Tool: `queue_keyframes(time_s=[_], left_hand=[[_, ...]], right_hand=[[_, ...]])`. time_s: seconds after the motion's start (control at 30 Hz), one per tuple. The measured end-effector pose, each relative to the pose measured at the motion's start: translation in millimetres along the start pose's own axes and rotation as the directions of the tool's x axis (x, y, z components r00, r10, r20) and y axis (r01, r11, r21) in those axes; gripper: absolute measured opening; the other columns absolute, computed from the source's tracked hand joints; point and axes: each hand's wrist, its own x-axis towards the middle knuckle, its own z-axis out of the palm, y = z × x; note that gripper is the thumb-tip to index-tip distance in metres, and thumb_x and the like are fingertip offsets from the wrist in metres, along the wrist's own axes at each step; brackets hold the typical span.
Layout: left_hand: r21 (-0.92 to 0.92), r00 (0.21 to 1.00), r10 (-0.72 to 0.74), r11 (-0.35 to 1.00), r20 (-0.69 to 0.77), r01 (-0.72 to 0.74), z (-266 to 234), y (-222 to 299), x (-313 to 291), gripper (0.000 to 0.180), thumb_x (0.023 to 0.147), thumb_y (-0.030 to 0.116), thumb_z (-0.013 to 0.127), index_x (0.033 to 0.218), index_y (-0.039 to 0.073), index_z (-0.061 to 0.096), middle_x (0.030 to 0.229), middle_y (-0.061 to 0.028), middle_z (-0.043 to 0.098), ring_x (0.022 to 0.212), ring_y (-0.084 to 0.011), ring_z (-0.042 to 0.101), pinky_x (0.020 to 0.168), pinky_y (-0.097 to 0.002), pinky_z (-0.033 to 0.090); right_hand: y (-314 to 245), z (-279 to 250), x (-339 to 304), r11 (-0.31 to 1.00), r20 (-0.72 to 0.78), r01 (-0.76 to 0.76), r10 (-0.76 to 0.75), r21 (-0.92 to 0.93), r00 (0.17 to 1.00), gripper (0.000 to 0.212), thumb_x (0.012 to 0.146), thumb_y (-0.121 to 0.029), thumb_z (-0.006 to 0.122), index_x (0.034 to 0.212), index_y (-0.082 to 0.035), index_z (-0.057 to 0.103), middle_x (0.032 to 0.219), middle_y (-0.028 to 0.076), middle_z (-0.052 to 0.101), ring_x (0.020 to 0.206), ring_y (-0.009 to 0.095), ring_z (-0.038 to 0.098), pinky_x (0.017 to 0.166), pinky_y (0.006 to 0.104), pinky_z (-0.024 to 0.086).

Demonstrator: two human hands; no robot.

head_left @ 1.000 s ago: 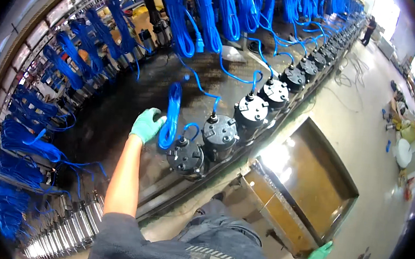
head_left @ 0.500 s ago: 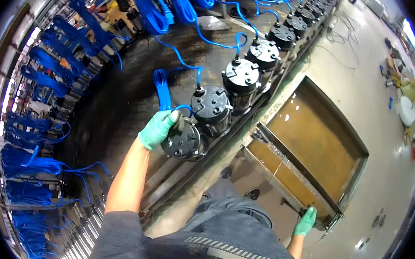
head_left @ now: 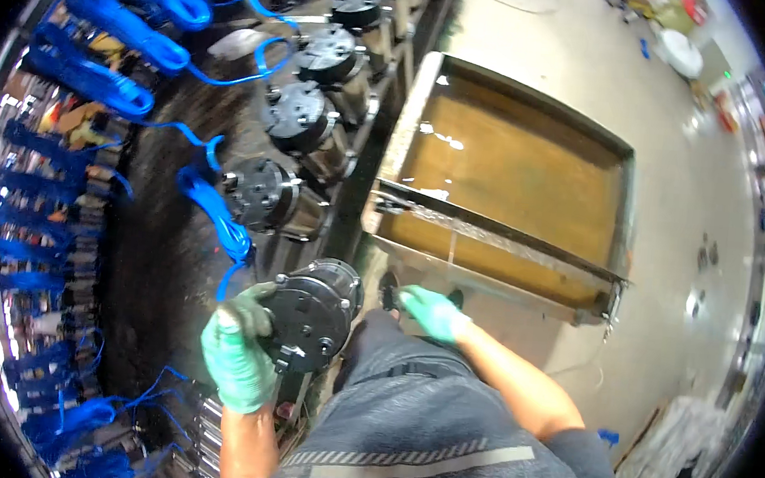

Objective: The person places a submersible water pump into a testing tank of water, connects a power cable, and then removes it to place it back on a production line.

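Note:
In front of me a submersible pump (head_left: 308, 319) leans over, its round black cap turned up toward me and its steel body pointing away to the right. My left hand (head_left: 239, 349), in a green glove, grips the cap's left edge where the blue cable (head_left: 225, 282) comes off. The cable's folded bundle (head_left: 216, 212) lies just beyond. To the right of the pump is my gloved right hand (head_left: 433, 313), apart from it, fingers loosely stretched and holding nothing visible. Part of those fingers is hard to make out.
More capped pumps (head_left: 260, 195) stand in a row along the dark bench (head_left: 162, 249). Blue cable coils (head_left: 117, 20) hang on the left. A metal tank of brownish water (head_left: 626, 204) stands on the floor at right, a bar (head_left: 500, 233) across it.
My left hand has tilted the end pump and drawn it out of the row toward me. My right hand has come from the tank's near corner to beside the pump. The view has swung right.

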Motion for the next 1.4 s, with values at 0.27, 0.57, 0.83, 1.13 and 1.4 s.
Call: queue_keyframes(time_s=[0.27, 0.57, 0.83, 1.13, 1.4], left_hand=[[-0.411, 0.959, -0.154, 0.879, 0.237, 0.242, 79, -41, 2, 0.047, 0.106, 0.041, 0.052, 0.067, 0.017, 0.04, 0.066, 0.0032, 0.033, 0.065, -0.0146, 0.038, 0.105, -0.0512, 0.043], [-0.002, 0.639, -0.7, 0.674, 0.318, 0.739, 158, -208, 30, 0.038, 0.105, 0.048, 0.052, 0.103, 0.013, 0.068, 0.092, 0.0001, 0.067, 0.076, -0.0102, 0.058, 0.066, -0.0265, 0.05], [0.2, 0.55, -0.782, 0.613, 0.293, 0.764, 164, -289, 44, 0.036, 0.106, 0.045, 0.049, 0.096, 0.014, 0.065, 0.075, 0.0012, 0.062, 0.056, -0.0118, 0.053, 0.049, -0.028, 0.045], [0.538, 0.748, -0.215, 0.815, 0.627, -0.216, 152, -222, 38, 0.038, 0.101, 0.03, 0.058, 0.122, -0.002, 0.064, 0.112, -0.0183, 0.071, 0.102, -0.0269, 0.067, 0.092, -0.0383, 0.05], [0.527, 0.802, -0.218, 0.839, 0.556, -0.137, 170, -217, -9, 0.075, 0.082, 0.018, 0.084, 0.142, -0.003, 0.044, 0.13, -0.0178, 0.057, 0.12, -0.0268, 0.055, 0.105, -0.0367, 0.043]], right_hand=[[58, -7, -36, 0.67, -0.298, -0.185, 0.538, 0.719, 0.789, 0.042, 0.109, -0.037, 0.039, 0.106, -0.003, 0.064, 0.103, 0.016, 0.07, 0.095, 0.025, 0.066, 0.09, 0.0389, 0.052], [57, -128, -110, 0.773, -0.777, -0.586, 0.516, 0.241, 0.36, 0.041, 0.105, -0.041, 0.046, 0.099, -0.004, 0.063, 0.085, 0.023, 0.069, 0.08, 0.043, 0.065, 0.074, 0.0461, 0.052], [64, -127, -87, 0.552, -0.78, -0.831, 0.546, 0.062, 0.304, 0.043, 0.103, -0.048, 0.044, 0.101, -0.009, 0.063, 0.088, 0.027, 0.069, 0.086, 0.047, 0.066, 0.078, 0.0573, 0.05], [66, -128, -102, 0.597, -0.747, -0.764, 0.618, 0.245, 0.244, 0.047, 0.101, -0.051, 0.047, 0.109, -0.008, 0.065, 0.1, 0.025, 0.07, 0.097, 0.046, 0.065, 0.084, 0.0544, 0.051], [126, -112, -235, 0.53, -0.79, -0.69, 0.605, 0.493, -0.101, 0.041, 0.094, -0.041, 0.065, 0.117, -0.007, 0.063, 0.106, 0.019, 0.071, 0.098, 0.039, 0.068, 0.087, 0.0475, 0.053]])
